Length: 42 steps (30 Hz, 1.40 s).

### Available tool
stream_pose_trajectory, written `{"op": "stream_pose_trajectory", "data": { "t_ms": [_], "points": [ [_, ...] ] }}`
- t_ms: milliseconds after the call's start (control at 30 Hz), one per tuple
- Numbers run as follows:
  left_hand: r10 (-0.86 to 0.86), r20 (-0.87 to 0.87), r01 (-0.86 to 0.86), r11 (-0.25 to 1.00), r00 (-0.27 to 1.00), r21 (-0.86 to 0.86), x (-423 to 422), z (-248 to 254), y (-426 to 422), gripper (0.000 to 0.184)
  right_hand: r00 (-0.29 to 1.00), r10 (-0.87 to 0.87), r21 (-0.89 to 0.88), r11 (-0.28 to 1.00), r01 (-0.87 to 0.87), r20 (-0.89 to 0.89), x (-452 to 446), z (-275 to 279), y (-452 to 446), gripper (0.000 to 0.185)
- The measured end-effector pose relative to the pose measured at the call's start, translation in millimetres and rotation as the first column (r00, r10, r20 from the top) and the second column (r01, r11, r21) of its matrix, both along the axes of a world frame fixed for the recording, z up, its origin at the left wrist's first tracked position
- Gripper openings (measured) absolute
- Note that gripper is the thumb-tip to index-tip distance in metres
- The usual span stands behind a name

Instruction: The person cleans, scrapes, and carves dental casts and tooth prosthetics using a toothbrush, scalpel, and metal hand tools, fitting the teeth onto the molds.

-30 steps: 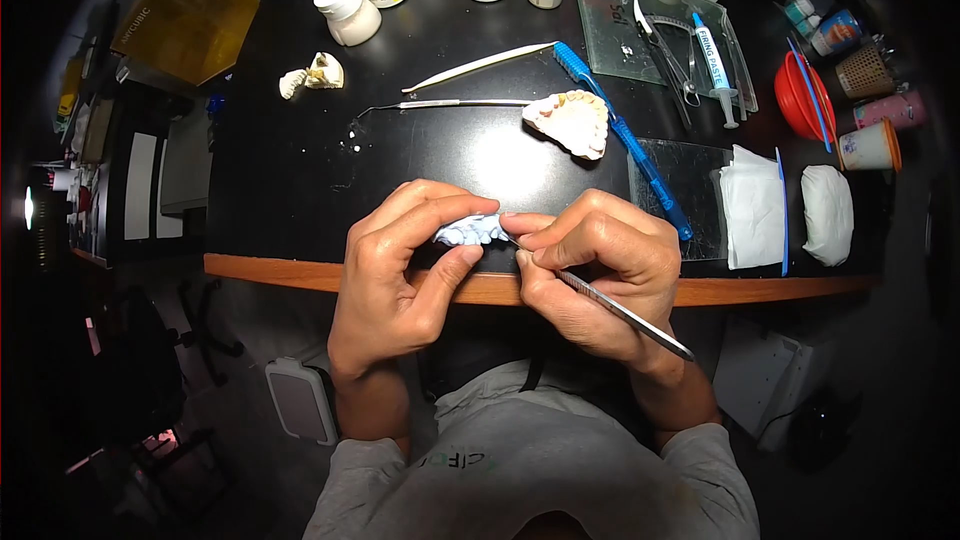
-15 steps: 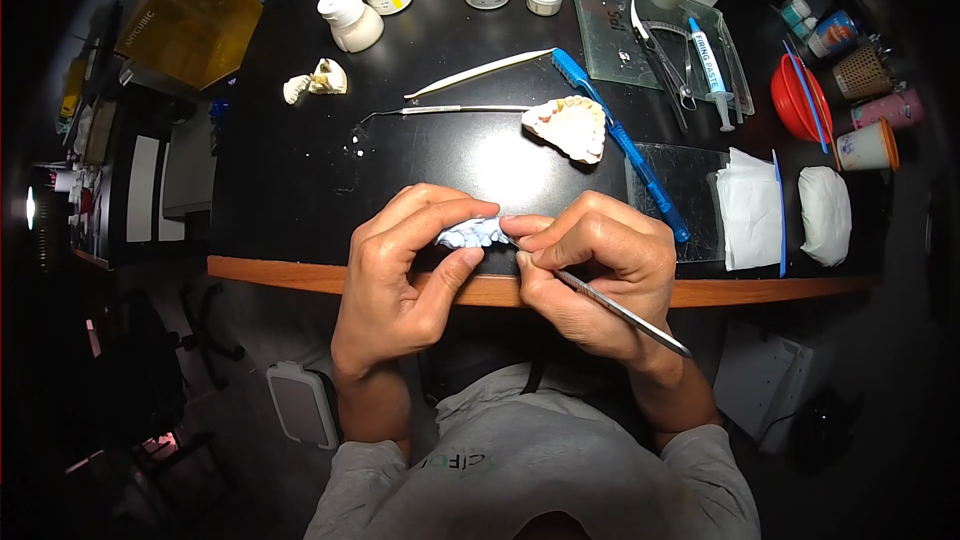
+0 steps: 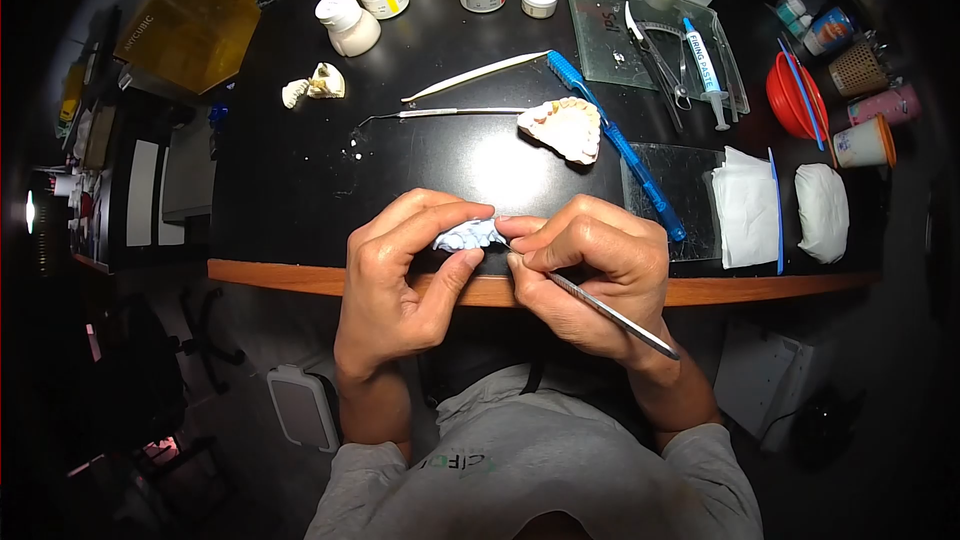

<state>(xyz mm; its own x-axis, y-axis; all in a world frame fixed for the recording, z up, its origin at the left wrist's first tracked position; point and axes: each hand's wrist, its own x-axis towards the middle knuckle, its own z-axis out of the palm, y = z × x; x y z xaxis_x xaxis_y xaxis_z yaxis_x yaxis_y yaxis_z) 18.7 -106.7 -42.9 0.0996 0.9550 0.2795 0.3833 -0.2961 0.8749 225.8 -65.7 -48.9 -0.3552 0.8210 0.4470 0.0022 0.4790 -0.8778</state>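
Left hand [image 3: 398,285]: fingers and thumb pinched on the pale blue dental piece [image 3: 468,235], above the table's front edge [image 3: 300,276]; underside hidden. Right hand [image 3: 592,275]: closed around a thin metal tool [image 3: 618,318], tip hard to make out beside the piece.

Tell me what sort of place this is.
Probably a dental laboratory: a dental cast of a tooth arch lies on the dark bench, a syringe labelled "FIRING PASTE" rests on the glass slab, and the right hand holds a slim metal tool.
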Motion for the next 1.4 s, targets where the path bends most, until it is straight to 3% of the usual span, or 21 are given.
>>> {"op": "stream_pose_trajectory", "data": {
  "t_ms": [267, 400, 500, 667, 733, 867, 1033, 1200, 1267, 1300, 1333, 1400],
  "points": [
    [0.034, 0.018, -0.033, 0.999, 0.999, -0.026, 3.3, 5.2, -1.0, 0.029, 0.999, 0.004, 0.065, 0.998, -0.002, -0.037, -0.3, -4.8, 0.5, 0.011],
    [0.080, 0.070, -0.079, 0.997, 0.994, -0.009, 1.9, 3.7, -0.7, 0.026, 0.989, -0.071, 0.113, 0.990, 0.086, -0.128, -0.9, -4.1, -2.8, 0.012],
    [0.157, 0.226, -0.144, 0.987, 0.961, -0.074, 6.1, -1.9, -3.5, 0.022, 0.992, -0.116, -0.049, 0.992, 0.114, -0.040, 5.1, 12.9, -10.2, 0.012],
    [0.252, 0.274, -0.239, 0.968, 0.928, -0.082, 11.0, -1.4, -4.0, 0.019, 0.932, -0.216, 0.326, 0.938, 0.116, 0.290, 25.9, 13.3, 0.8, 0.018],
    [0.279, 0.267, -0.271, 0.960, 0.923, -0.068, 10.5, -5.1, -2.2, 0.018, 0.875, -0.232, 0.391, 0.919, 0.053, 0.426, 32.6, 16.6, 1.7, 0.018],
    [0.325, 0.210, -0.329, 0.944, 0.922, -0.016, 9.9, -11.2, 2.2, 0.016, 0.716, -0.301, 0.451, 0.892, -0.022, 0.630, 25.8, 21.3, 0.6, 0.009],
    [0.337, 0.268, -0.324, 0.941, 0.902, -0.095, -4.5, -14.1, 13.2, 0.019, 0.576, -0.335, 0.422, 0.906, -0.019, 0.746, -0.8, 15.4, 6.6, 0.008],
    [0.218, 0.162, -0.203, 0.974, 0.962, -0.104, -30.7, -10.0, 18.0, 0.016, 0.606, -0.365, 0.433, 0.901, 0.038, 0.707, -3.9, 11.5, 0.4, 0.014],
    [0.137, 0.124, -0.131, 0.990, 0.983, -0.058, -31.2, -13.4, 21.2, 0.013, 0.678, -0.381, 0.469, 0.881, 0.060, 0.629, 3.0, 6.9, -2.3, 0.019],
    [0.131, 0.026, -0.131, 0.991, 0.991, -0.022, -31.2, -11.9, 22.0, 0.012, 0.704, -0.393, 0.477, 0.875, 0.087, 0.592, 9.1, 2.8, -6.3, 0.021],
    [0.120, 0.028, -0.119, 0.992, 0.992, -0.035, -31.4, -12.8, 23.3, 0.011, 0.759, -0.408, 0.507, 0.854, 0.120, 0.507, 15.8, 3.9, -12.0, 0.028],
    [0.091, 0.054, -0.087, 0.993, 0.994, -0.074, -30.2, -11.2, 22.6, 0.011, 0.862, -0.366, 0.525, 0.839, 0.142, 0.351, 43.1, 11.8, -34.8, 0.025]
  ]
}}
